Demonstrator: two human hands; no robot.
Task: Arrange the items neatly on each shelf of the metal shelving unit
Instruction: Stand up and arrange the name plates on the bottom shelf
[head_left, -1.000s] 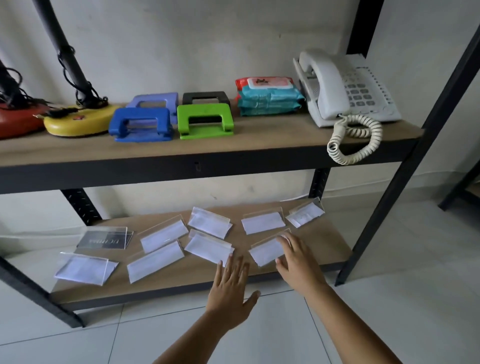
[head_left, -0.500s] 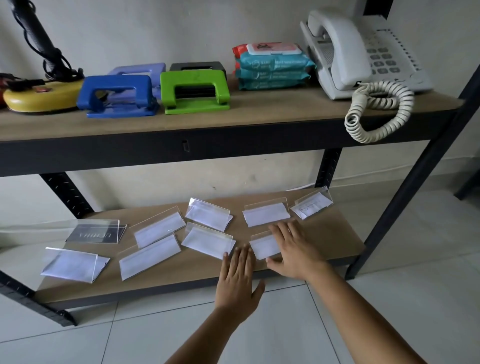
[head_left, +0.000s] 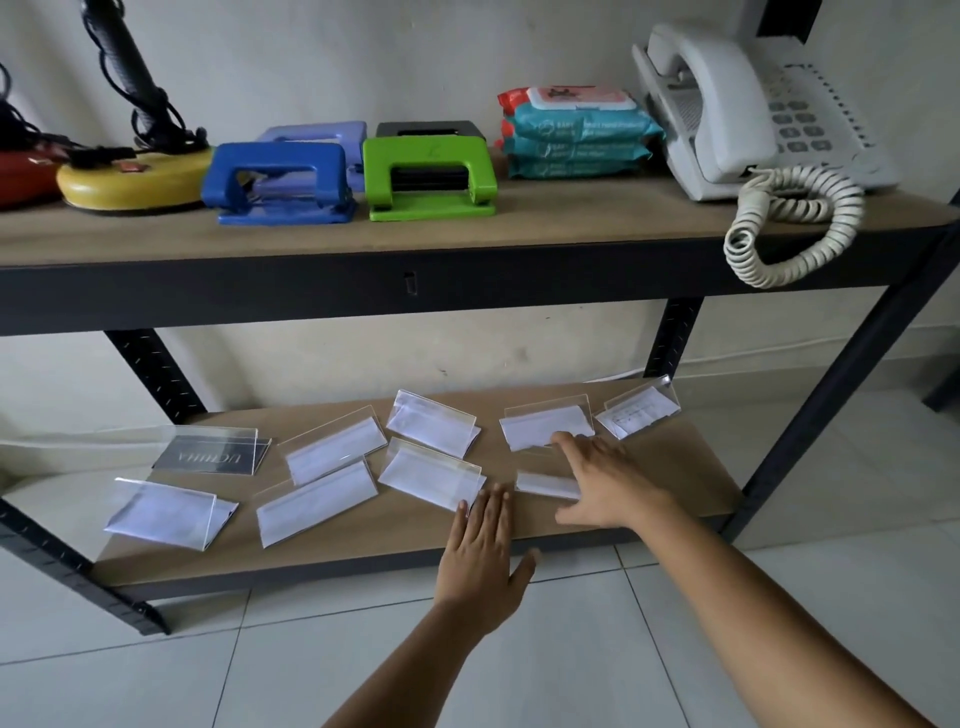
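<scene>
Eight clear card holders (head_left: 318, 503) lie scattered across the lower shelf (head_left: 363, 543). Your left hand (head_left: 480, 558) hovers flat at its front edge, fingers together, while your right hand (head_left: 605, 480) presses straight fingers onto a front holder (head_left: 545, 484).

Two-tier shelving unit (head_left: 467, 291), items on both shelves.

Upper shelf, left to right: lamp bases (head_left: 132, 176), hole punches (head_left: 280, 182) in two rows, wipe packs (head_left: 576, 135) stacked, telephone (head_left: 727, 114) with cord (head_left: 789, 228) over front edge. Lower shelf (head_left: 363, 551): card holders (head_left: 317, 501) in two rows; left hand (head_left: 480, 556) at front edge, right hand (head_left: 610, 480) over holders, right of centre.
</scene>
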